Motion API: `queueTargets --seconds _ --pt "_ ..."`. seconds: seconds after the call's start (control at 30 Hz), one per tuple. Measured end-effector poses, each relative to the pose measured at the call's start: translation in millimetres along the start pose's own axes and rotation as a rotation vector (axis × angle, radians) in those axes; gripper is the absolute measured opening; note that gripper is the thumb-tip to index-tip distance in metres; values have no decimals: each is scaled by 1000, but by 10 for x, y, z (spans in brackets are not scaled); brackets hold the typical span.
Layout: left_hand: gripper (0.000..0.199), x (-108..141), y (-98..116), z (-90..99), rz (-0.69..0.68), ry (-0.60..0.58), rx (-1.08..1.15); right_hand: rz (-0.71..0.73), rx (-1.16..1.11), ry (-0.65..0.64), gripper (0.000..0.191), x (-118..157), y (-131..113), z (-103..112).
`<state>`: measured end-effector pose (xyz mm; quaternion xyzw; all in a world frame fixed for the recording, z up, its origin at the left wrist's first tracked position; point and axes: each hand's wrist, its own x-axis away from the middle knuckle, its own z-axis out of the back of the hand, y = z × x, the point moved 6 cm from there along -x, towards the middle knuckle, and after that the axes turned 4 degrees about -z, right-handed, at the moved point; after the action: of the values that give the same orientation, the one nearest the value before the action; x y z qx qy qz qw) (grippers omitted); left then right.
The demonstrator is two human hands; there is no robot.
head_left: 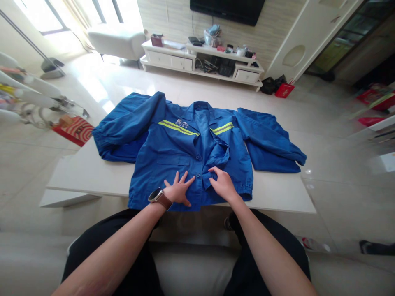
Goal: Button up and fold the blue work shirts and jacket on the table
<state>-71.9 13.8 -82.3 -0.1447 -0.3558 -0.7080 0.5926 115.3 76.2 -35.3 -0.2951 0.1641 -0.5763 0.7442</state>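
A blue work jacket with yellow reflective strips lies front up, collar pointing away from me. Its front hangs partly open at the chest, and the right-hand front panel is folded back. My left hand rests flat with fingers spread on the lower front, beside the button edge; a watch is on that wrist. Between the thumb and fingers of my right hand is the lower edge of the right-hand front panel. Folded blue garments lie beneath the left sleeve, and more blue cloth under the right one.
The jacket lies on a low white table, whose near edge is just before my knees. A red patterned bag stands beyond its left end. Across the floor is a white TV cabinet with a red bag beside it.
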Motion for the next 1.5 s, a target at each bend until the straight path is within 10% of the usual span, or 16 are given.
queueTargets --seconds 0.27,0.5,0.77,1.03,1.2,1.5 --pt "165 -122 182 -205 -19 116 -196 -16 -431 324 31 -12 -25 303" --pt "132 28 390 -162 -104 167 -178 -17 -570 478 26 56 21 495" --pt "21 225 243 561 -362 365 208 172 -520 339 16 78 -206 444" --pt "44 271 -81 825 -258 684 756 83 -584 146 18 52 -197 112" --pt "49 255 -74 775 -234 657 1076 89 -636 82 20 62 -207 -49" --pt "6 277 329 586 -540 507 388 40 -648 157 22 -13 -93 30"
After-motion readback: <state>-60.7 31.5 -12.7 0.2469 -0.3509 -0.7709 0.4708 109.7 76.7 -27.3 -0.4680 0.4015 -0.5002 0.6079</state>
